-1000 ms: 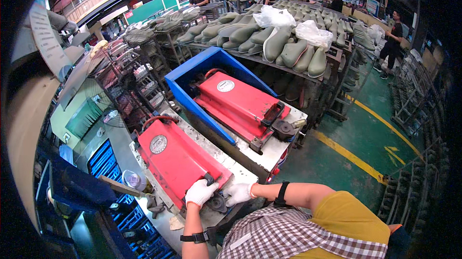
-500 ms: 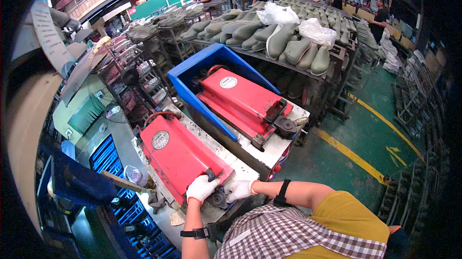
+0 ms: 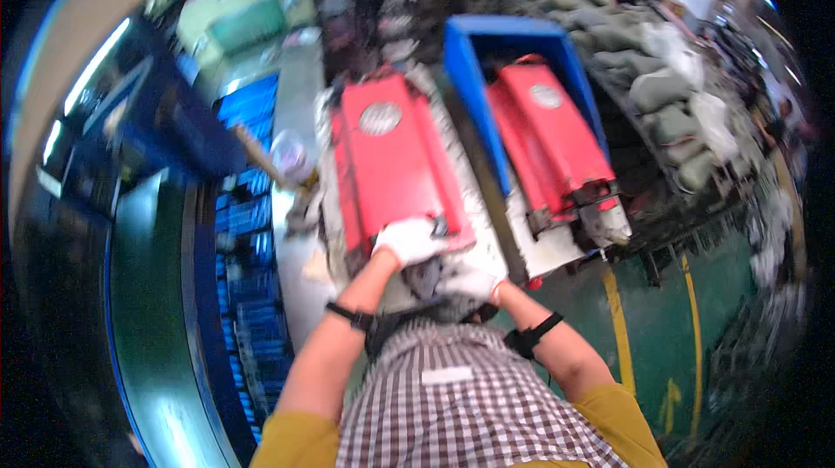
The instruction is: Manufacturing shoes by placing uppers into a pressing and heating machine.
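A long red machine cover [image 3: 396, 159] with a round pale label lies lengthwise in front of me, on a whitish worktop [image 3: 477, 224]. My left hand [image 3: 409, 242], in a white knitted glove, rests at the near end of that cover, beside a small black handle [image 3: 441, 226]. Close by on the right is my right hand [image 3: 470, 281], gloved the same way, next to a dark round part [image 3: 423, 277] at the machine's near end. Motion smears the fingers of both hands, so their grip does not show.
To the right stands a second red machine [image 3: 557, 133] inside a blue surround [image 3: 513, 26]. Grey-green shoe forms [image 3: 670, 120] fill a rack beyond it. At left are a clear plastic container [image 3: 291, 155], a blue-lit conveyor [image 3: 252, 285] and a dark blue machine housing [image 3: 178, 111].
My view has swung left, so the machines now appear more upright and the conveyor side shows more. Both hands stay by the near end of the left red machine.
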Available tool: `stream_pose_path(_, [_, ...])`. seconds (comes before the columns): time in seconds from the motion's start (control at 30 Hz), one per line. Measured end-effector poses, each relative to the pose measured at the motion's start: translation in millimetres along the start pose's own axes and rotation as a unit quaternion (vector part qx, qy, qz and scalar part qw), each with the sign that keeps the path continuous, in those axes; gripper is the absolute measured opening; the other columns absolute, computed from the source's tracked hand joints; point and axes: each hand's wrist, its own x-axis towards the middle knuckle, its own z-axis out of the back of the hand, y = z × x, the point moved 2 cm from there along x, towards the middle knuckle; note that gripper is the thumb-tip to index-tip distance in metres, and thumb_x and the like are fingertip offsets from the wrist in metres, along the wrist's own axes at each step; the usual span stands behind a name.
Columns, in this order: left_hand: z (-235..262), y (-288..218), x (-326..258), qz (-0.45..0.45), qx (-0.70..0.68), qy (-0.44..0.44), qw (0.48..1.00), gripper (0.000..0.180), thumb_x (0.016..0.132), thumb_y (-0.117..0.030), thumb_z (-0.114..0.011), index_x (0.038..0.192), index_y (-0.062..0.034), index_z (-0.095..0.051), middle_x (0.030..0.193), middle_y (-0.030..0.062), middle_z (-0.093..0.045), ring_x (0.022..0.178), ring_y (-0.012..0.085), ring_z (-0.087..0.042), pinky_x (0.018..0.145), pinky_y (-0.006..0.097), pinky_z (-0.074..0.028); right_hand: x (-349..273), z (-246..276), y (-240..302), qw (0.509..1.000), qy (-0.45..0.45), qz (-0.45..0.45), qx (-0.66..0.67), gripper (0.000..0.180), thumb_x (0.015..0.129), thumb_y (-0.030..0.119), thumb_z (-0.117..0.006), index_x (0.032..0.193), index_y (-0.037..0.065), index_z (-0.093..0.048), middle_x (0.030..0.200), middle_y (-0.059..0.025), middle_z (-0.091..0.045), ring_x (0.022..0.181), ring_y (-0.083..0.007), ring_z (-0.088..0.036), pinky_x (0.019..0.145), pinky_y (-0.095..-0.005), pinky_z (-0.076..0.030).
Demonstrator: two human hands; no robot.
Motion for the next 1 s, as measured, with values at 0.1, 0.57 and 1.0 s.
stream_pose_path(0.1, [16, -9, -6, 0.031, -0.015, 0.006, 0.999, 0.075, 0.088, -0.073, -0.054, 0.102, -0.002, -0.073, 0.109, 0.026, -0.072, 0.101, 0.0399, -0.071, 0.092, 0.049, -0.054, -1, 3, 1, 0.998, -0.021, -0.004, 0.052, 0.034, 0.092, 0.036, -0.072, 0.101, 0.004, -0.07, 0.084, -0.0055, -0.07, 0.065, -0.0139, -0.062, 0.057, -0.0317, -0.051])
stream_pose_path(0.57, [11, -4, -14, 0.069, -0.005, -0.025, 0.997, 0.059, 0.088, -0.061, -0.062, 0.096, -0.0032, -0.071, 0.099, 0.0228, -0.072, 0.098, 0.0393, -0.071, 0.088, 0.05, -0.054, -1, -81, 43, 0.972, 0.223, -0.023, -0.076, 0.08, 0.103, 0.066, -0.042, 0.144, -0.002, -0.055, 0.145, -0.027, -0.058, 0.138, -0.0356, -0.053, 0.117, -0.0401, -0.037])
stream_pose_path(1.0, [133, -43, -72, -0.089, 0.11, -0.401, 0.905, 0.029, 0.087, -0.032, -0.073, 0.109, -0.0129, -0.073, 0.089, 0.0135, -0.073, 0.084, 0.0342, -0.071, 0.074, 0.044, -0.055, 56, 4, 96, 0.911, -0.126, 0.178, -0.351, 0.041, 0.106, 0.037, -0.05, 0.12, 0.002, -0.066, 0.109, -0.0128, -0.074, 0.101, -0.0316, -0.07, 0.091, -0.0409, -0.054])
